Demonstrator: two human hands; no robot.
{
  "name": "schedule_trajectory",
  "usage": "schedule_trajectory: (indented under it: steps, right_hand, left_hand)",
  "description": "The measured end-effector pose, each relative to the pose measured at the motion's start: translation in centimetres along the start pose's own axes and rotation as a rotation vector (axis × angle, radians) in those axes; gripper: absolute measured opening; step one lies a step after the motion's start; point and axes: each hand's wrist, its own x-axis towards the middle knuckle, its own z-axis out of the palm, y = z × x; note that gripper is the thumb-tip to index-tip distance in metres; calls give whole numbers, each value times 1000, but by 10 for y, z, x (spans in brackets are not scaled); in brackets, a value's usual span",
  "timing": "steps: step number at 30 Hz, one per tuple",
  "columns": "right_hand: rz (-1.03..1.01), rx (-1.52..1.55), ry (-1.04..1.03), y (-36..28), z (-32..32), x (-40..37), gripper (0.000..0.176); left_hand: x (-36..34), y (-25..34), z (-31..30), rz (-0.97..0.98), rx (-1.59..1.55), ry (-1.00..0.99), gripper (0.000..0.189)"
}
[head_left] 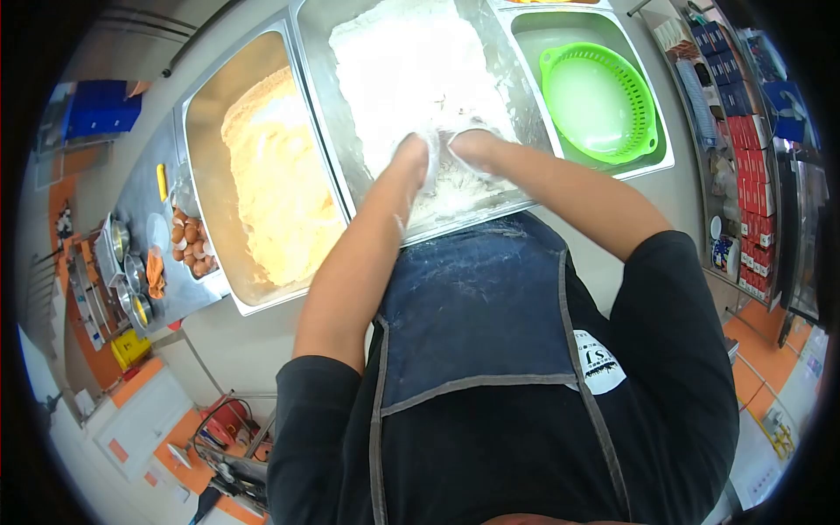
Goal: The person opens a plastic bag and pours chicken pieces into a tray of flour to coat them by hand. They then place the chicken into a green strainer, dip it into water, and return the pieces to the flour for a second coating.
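Note:
A wide metal tray [344,144] in front of me holds a thick layer of white flour [402,66]. Both hands are down in the near part of the flour, close together and coated white. My left hand [426,157] is on the left, its fingers blurred against the powder. Just to its right, my right hand [464,150] has its fingers hidden in the flour and glare. What either hand holds cannot be made out. Left of this tray stands another metal tray [206,131] with yellowish crumbly powder [284,192].
A green perforated basket [649,114] sits in a metal tray [669,140] at the right. Brown eggshells [191,241] and an orange cloth [156,273] lie at the left. Shelves with red boxes [752,188] stand at the far right.

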Motion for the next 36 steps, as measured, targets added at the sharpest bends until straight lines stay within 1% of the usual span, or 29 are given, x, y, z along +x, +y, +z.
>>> schedule_trajectory:
  steps: [2, 3, 5, 6, 7, 8, 9, 10, 11, 13, 14, 15, 16, 17, 18, 19, 20, 21, 22, 23, 24, 26, 28, 29, 31, 32, 34, 35, 36]
  right_hand:
    - [200, 650, -57, -1, 17, 7, 41]
    - [200, 648, -56, 1, 12, 6, 41]
    - [-12, 529, 54, 3, -6, 0, 42]
    - [-71, 374, 96, -21, -25, -29, 42]
    - [-138, 216, 138, -46, -44, -56, 43]
    - [-139, 214, 131, -37, -48, -53, 43]
    - [-296, 5, 192, -25, -55, -46, 44]
    - [-451, -207, 255, -18, -59, -42, 46]
    - [-451, -210, 257, -25, -62, -49, 46]
    - [-258, -227, 280, -48, -74, -75, 46]
    - [-256, -227, 280, -54, -78, -80, 46]
    - [-176, -234, 178, -59, -82, -85, 46]
    - [-98, -241, 76, -65, -87, -89, 46]
    - [-98, -242, 77, -74, -92, -96, 46]
    - [-197, -344, 39, -84, -98, -105, 45]
    - [-296, -446, 2, -90, -100, -109, 45]
    - [-293, -445, 4, -89, -100, -103, 45]
    - [-247, -482, 98, -83, -99, -91, 45]
    - [-200, -519, 193, -76, -99, -76, 46]
    - [-191, -476, 114, -69, -99, -54, 42]
    - [-182, -433, 35, -59, -96, -27, 39]
    - [-361, -786, -129, -26, -71, 41, 36]
    - [-342, -805, 19, -24, -35, 49, 33]
    - [-323, -806, 63, -25, -23, 38, 34]
    - [-292, -878, -121, -16, -18, 26, 30]
    - [-290, -874, -128, -17, -26, 15, 30]
    - [-497, -891, -475, -26, -55, -10, 30]
    - [-494, -889, -480, -26, -65, -11, 30]
    - [-454, -917, -420, -26, -74, -9, 31]
  left_hand:
    - [-7, 1, 21, -78, -37, 11, 39]
    - [-14, 6, 24, -77, -39, 9, 39]
    - [-33, 13, 23, 200, 151, 105, 48]
    - [-39, 15, 18, 193, 145, 112, 48]
    - [-43, 21, 12, 255, 224, 98, 53]
    - [-50, 28, 8, 314, 307, 83, 58]
    - [-68, 44, 15, 313, 306, 85, 58]
    - [-95, 69, 30, 292, 585, 210, 60]
    - [-110, 83, 37, 267, 863, 336, 62]
    - [-113, 88, 29, 265, 854, 282, 63]
    - [-115, 89, 26, 258, 848, 228, 64]
    - [-121, 93, 28, 257, 848, 225, 64]
    - [-131, 99, 32, 220, 943, 245, 63]
    - [-135, 103, 33, 181, 1037, 265, 61]
    - [-134, 103, 31, 182, 1036, 264, 61]
    - [-131, 103, 26, 279, 995, 278, 59]
    - [-128, 102, 20, 374, 952, 290, 56]
    - [-118, 104, 13, 373, 953, 286, 56]
    - [-99, 107, 6, 333, 869, 237, 53]
    - [-77, 106, -2, 290, 785, 188, 50]
    - [-48, 93, -16, 461, 816, 88, 45]
    - [4, 73, -22, 255, 936, 102, 40]
    - [22, 48, -22, 307, 1149, -36, 38]
    - [15, 51, -6, 353, 1567, -25, 43]
    - [-19, 55, 12, 93, 1764, -196, 43]
    - [-34, 55, 7, 84, 1762, -199, 43]
    - [-56, 59, -9, 274, 1826, -482, 34]
    - [-52, 59, -16, 271, 1822, -486, 34]
    - [-45, 57, -23, 224, 1741, -342, 35]
